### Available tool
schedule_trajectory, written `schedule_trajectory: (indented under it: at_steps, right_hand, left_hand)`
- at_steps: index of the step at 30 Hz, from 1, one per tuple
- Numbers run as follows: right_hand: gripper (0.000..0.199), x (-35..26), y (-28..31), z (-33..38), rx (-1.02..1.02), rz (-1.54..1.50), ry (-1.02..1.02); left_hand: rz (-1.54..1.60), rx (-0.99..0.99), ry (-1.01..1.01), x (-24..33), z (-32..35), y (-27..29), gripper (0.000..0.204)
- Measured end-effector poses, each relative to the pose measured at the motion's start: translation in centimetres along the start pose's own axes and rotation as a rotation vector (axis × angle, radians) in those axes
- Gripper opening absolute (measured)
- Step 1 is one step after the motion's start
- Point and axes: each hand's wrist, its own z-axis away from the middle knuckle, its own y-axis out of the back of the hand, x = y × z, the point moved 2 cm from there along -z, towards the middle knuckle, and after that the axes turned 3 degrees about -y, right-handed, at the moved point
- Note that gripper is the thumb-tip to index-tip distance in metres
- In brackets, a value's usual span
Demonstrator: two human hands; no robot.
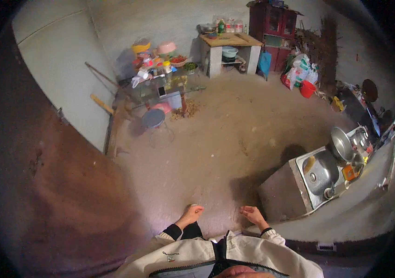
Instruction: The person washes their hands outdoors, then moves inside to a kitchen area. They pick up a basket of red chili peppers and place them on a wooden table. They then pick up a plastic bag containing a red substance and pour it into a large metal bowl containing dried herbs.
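Low in the head view, my left hand (pixel 191 215) is held out in front of my body with its fingers loosely curled in. Level with it, my right hand (pixel 253 214) is curled in much the same way. Neither hand shows anything in its grasp, and a gap of floor (pixel 220 208) lies between them. Both arms wear pale sleeves with dark cuffs. Nearest to my right hand is the sink stand (pixel 281 192), with a metal sink (pixel 319 173) on top; the hand is apart from it.
A low table (pixel 148 89) crowded with containers stands far left, a round stool (pixel 153 118) before it. At the back are a wooden-topped bench (pixel 230 40) and a dark red cabinet (pixel 271 28). Bags (pixel 301 69) and a red bucket (pixel 307 89) sit far right. A brown door (pixel 77 204) is left.
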Motion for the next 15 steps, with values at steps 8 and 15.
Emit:
schedule_trajectory:
  at_steps: [8,15]
  right_hand:
    - [0.039,-12.6,-7.6,-15.5,0.122,-0.778,0.396]
    - [0.020,-15.7,0.2,-21.4,0.692,-1.022,0.308]
  left_hand:
    - [1.397,-0.293,0.080,12.4,-17.5,-0.6,0.043]
    - [0.162,-0.354,-0.462,17.0,-26.5,-0.7,0.058]
